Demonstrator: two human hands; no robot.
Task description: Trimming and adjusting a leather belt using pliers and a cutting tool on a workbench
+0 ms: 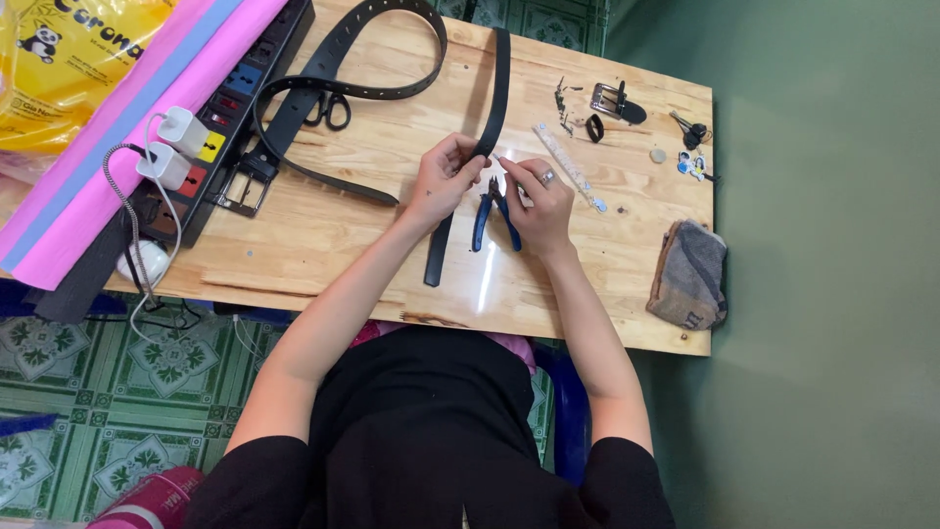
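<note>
We look down on a pale wooden surface [323,235] where a loose black belt strap [493,98] runs from twelve o'clock down toward six. Our left hand [443,179] is pinched shut on the strap about midway along it, lifting that part slightly off the wood. Our right hand [539,201], just to the three o'clock side, is closed around blue-handled pliers [493,211], whose tip meets the strap right beside the left fingertips.

The main hazard, as we judge it, is that closeness: if the tool slips off the smooth strap, it could nip the left fingers or mark the leather in the wrong spot. The strap's free ends lie unsecured, so it could twist or slide under the tool's pressure.

At one o'clock, small metal parts [565,106], a buckle [617,101] and a strap loop [594,127] sit loose; a sweep of the right forearm could scatter them. At ten o'clock, another belt [323,83] drapes over scissors [331,108] beside a power strip [220,122].
</note>
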